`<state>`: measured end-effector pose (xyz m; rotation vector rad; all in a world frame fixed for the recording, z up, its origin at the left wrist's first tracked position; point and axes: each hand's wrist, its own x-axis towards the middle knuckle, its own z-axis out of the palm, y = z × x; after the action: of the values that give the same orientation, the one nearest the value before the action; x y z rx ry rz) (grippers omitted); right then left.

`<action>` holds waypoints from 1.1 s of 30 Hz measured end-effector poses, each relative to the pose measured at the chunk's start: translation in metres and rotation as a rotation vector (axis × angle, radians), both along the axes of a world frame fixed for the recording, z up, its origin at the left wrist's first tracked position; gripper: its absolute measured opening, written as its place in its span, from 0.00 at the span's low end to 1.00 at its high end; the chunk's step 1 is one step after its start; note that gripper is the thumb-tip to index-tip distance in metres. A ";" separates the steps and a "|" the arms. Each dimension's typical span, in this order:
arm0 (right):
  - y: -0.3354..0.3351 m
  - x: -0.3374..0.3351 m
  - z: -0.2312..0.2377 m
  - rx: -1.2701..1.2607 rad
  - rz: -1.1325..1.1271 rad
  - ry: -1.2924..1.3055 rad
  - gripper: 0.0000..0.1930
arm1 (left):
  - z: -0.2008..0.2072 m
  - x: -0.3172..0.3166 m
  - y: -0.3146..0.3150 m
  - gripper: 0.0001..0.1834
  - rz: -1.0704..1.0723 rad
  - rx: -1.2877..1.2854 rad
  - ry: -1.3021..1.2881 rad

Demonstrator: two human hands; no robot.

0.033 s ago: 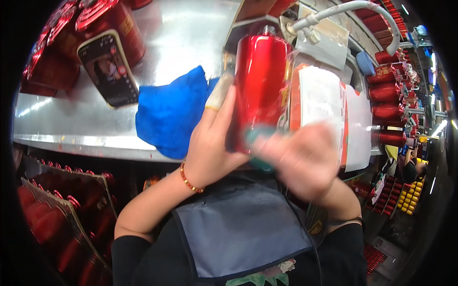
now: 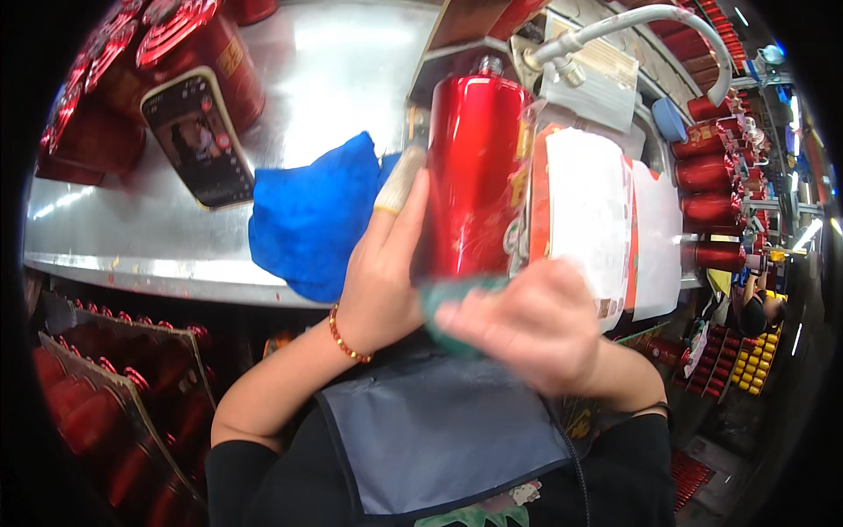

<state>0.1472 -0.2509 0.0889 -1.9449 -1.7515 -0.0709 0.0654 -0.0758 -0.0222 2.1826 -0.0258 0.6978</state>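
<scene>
A shiny red bottle with a bare metal screw neck stands in front of me, its neck pointing away. My left hand lies along its left side, fingers stretched against the surface and a pale knitted cover on one finger. My right hand, smeared by motion, holds a flat green piece at the bottle's near end. What that piece is made of is too blurred to tell. Next to my left fingers lies a crumpled blue cloth on the metal table.
A phone leans against red containers at the far left. White-and-red printed sheets lie right of the bottle. Behind them a white curved pipe arches over. Racks of red bottles stand below left; a person is far right.
My right hand has come nearer to me and slightly left with the green piece, down to the bottle's near end. My left hand stays on the bottle.
</scene>
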 end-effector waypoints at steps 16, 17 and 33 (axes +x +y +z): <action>0.030 0.135 0.021 -0.022 -0.206 0.610 0.11 | 0.010 -0.002 0.011 0.61 -0.139 -0.055 0.228; 0.031 0.137 0.019 -0.020 -0.298 0.611 0.11 | 0.009 -0.003 0.011 0.62 -0.146 -0.057 0.246; 0.028 0.155 0.023 0.010 -0.291 0.705 0.11 | 0.014 0.000 0.011 0.63 -0.160 -0.019 0.324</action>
<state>0.3023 -0.2234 0.1119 -1.8824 -1.0050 0.4499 0.0655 -0.0644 -0.0087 2.2221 -0.0256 0.2500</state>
